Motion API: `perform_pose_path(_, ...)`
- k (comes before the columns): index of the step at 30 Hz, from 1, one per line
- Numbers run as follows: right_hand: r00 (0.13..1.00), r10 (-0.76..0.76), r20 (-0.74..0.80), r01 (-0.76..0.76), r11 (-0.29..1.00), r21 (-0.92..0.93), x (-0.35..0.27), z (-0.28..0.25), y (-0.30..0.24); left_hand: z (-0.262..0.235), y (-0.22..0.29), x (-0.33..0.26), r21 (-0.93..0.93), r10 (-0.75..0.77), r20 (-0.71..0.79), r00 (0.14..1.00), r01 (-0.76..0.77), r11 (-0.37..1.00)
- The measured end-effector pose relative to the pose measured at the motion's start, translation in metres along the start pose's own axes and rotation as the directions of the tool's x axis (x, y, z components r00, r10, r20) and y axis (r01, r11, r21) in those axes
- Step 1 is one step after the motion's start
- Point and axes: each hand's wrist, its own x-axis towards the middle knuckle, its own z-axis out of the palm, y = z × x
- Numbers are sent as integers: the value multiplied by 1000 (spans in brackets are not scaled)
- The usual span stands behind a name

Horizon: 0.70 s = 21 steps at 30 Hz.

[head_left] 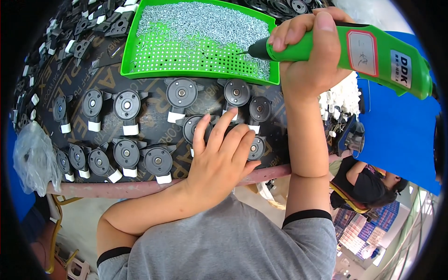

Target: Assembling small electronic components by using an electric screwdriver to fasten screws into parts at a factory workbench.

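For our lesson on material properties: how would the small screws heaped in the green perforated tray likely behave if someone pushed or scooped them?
The screws lie in a loose heap, so they would probably scatter and slide rather than move together. Being tiny and metallic-looking, each is likely stiff and light. The green tray has raised walls that should contain them.

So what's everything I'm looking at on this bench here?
Tray: one, green, perforated, top centre of the bench.
Screws: a heap, silver, in the tray.
Round parts: over a dozen in two rows, black with white tabs, below the tray.
More black parts: a pile, top left.
White pieces: a heap, right of the bench.
Plastic bag: one, clear, left edge.
Another person: seated, dark top, lower right.
Electric screwdriver: one, green, tip over the tray.
Right hand: grip around the screwdriver.
Left hand: flat on the round parts.
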Motion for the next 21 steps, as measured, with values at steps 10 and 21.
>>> perform_pose_path(10, 966, 62, 250, -102, 983, 150, -13, -15, -106, -2, 0, 1, -68, 13, -7, 1000, -13, 998)
perform_pose_path(21, 963, 97, 252, -82, 994, -69, -92, -11, -143, 4, -3, 0, -15, 35, -38, 999, -35, 999)
